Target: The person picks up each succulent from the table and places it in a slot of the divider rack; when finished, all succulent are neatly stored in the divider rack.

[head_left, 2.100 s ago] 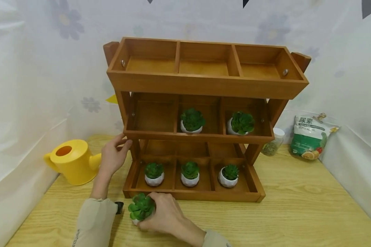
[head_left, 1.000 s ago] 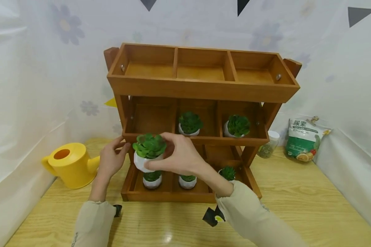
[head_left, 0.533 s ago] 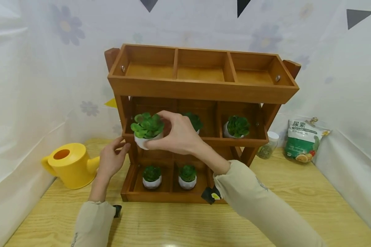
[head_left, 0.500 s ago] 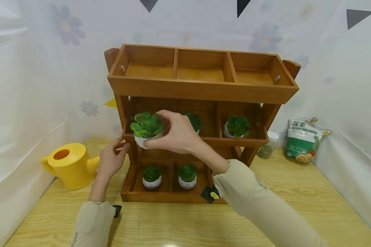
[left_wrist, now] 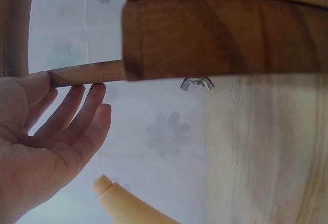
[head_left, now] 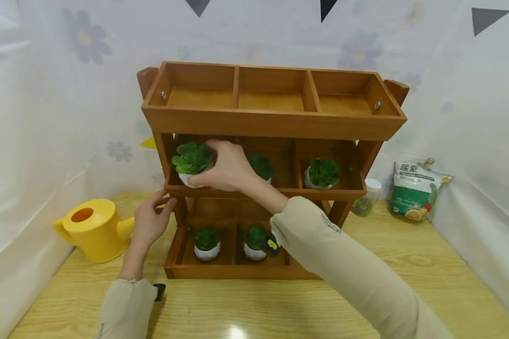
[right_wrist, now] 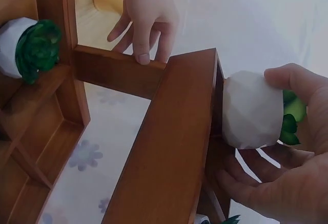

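Observation:
My right hand [head_left: 229, 168] holds a potted succulent [head_left: 192, 159] by its white faceted pot, thumb on one side and fingers on the other. The plant stays upright at the left compartment of the middle tier of a wooden plant stand [head_left: 275, 123]. In the right wrist view the pot [right_wrist: 251, 110] is just past the tier's front board. My left hand [head_left: 151, 220] rests its fingertips against the stand's left leg, below the middle tier; the left wrist view shows those fingers [left_wrist: 94, 112] at the wood. Two more succulents [head_left: 324, 173] sit in the middle tier.
Succulents [head_left: 206, 240] stand in the bottom tier, one hidden behind the right sleeve. A yellow watering can [head_left: 96, 233] is left of the stand. To the right are a lidded jar [head_left: 366, 200] and a green-and-white bag [head_left: 415, 190]. The top tier overhangs the right hand.
My right hand has lifted the potted succulent from the table in front of the stand, up past the bottom tier to the middle tier's left compartment. The left hand keeps its place at the leg.

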The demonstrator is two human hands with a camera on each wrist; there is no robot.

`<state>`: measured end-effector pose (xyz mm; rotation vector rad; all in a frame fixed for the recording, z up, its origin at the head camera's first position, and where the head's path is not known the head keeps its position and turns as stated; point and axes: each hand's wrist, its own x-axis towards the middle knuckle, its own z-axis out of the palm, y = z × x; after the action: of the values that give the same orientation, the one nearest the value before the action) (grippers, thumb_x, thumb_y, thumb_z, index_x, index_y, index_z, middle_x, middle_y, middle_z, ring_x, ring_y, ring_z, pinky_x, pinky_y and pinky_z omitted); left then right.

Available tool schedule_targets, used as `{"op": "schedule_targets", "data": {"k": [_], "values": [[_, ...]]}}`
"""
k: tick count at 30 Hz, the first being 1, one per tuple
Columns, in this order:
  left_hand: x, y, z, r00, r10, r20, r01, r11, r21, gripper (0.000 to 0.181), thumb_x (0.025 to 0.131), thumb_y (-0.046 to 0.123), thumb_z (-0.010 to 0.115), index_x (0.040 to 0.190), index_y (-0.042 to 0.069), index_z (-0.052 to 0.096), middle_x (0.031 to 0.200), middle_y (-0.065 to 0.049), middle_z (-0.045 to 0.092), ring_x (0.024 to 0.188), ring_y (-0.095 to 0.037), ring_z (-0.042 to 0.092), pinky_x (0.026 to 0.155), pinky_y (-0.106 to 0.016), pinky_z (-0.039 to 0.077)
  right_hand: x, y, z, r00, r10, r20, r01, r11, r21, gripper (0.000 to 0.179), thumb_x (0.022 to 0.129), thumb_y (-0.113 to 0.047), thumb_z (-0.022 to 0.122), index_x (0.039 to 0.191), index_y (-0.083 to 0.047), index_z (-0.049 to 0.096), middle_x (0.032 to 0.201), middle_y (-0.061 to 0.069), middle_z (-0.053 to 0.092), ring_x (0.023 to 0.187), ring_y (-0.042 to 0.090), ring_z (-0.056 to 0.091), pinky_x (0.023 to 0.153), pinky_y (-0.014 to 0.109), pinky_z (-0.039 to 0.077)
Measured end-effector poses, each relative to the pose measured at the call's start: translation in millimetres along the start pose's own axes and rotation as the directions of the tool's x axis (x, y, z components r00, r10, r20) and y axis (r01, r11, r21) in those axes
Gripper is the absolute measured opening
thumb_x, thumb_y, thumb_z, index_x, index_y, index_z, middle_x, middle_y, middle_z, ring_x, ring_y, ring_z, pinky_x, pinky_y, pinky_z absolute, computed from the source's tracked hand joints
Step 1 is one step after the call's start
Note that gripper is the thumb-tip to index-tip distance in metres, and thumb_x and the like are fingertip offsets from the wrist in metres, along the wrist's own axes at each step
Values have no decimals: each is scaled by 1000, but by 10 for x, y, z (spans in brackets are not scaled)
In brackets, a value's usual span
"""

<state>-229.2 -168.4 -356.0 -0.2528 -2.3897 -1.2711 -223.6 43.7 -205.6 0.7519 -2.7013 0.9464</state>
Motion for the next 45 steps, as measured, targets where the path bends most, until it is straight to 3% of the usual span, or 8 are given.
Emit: {"op": "schedule_targets", "data": {"k": [4, 10, 18, 22, 25, 31, 39, 45], "values": [[1, -16, 0, 1000, 10, -6, -10, 1000, 4, 40, 98, 14, 56, 133, -5, 53, 117, -32, 60, 98, -44, 64, 83, -54, 53, 87, -23, 33, 999, 48, 18, -48, 998, -41, 61, 73, -35, 78, 126, -10, 60, 116, 2, 63, 100, 19, 57, 85, 31, 49], [22, -25, -20, 1000, 12, -10, -12, 1000, 25, 41, 99, 16, 55, 134, -4, 53, 115, -32, 62, 95, -44, 65, 83, -55, 53, 197, -66, 115, 982, 183, 43, -182, 983, -33, 79, 76, -35, 77, 141, -6, 45, 139, 9, 50, 123, 27, 48, 96, 36, 48], [0, -37, 9, 1000, 10, 10, -10, 1000, 11, 41, 98, 15, 56, 134, -5, 52, 118, -31, 60, 98, -43, 65, 84, -53, 52, 264, -29, 173, 967, 223, 122, -202, 966, -163, 80, 79, -40, 75, 143, -5, 42, 142, 9, 46, 129, 29, 43, 101, 37, 45], [-6, -39, 10, 1000, -6, 12, 6, 1000, 23, 42, 99, 16, 55, 135, -5, 51, 117, -31, 61, 98, -44, 65, 84, -54, 52, 264, -25, 157, 956, 244, 166, -216, 961, -171, 81, 80, -36, 75, 145, -5, 39, 146, 11, 42, 132, 31, 39, 102, 38, 44], [-7, -31, -3, 1000, -15, 21, 15, 1000, 19, 42, 99, 16, 55, 135, -5, 51, 120, -31, 59, 100, -44, 64, 86, -54, 52, 263, -36, 128, 946, 259, 196, -235, 962, -139, 80, 80, -31, 76, 145, -4, 39, 147, 11, 41, 130, 30, 41, 99, 38, 47], [14, -3, -31, 999, -28, 31, 28, 999, 28, 44, 99, 19, 54, 137, -3, 50, 121, -31, 59, 100, -45, 63, 86, -55, 51, 258, -59, 56, 930, 277, 240, -274, 961, -47, 77, 77, -14, 73, 146, -6, 39, 147, 11, 39, 108, 26, 47, 72, 34, 46], [25, 0, -17, 1000, 18, 17, -18, 1000, 9, 41, 99, 15, 54, 135, -4, 52, 122, -30, 58, 102, -43, 63, 86, -54, 51, 187, -95, -39, 923, 257, 286, -249, 966, -63, 84, 78, -23, 79, 148, -8, 34, 150, 8, 36, 131, 27, 41, 98, 39, 47], [-3, -19, -14, 1000, 7, 11, -7, 1000, 16, 41, 99, 15, 55, 134, -4, 52, 121, -31, 59, 99, -44, 64, 84, -54, 52, 54, -32, -233, 934, 224, 277, -267, 955, 126, 67, 79, -23, 79, 138, -9, 50, 133, 6, 53, 118, 21, 52, 95, 37, 48]]}}
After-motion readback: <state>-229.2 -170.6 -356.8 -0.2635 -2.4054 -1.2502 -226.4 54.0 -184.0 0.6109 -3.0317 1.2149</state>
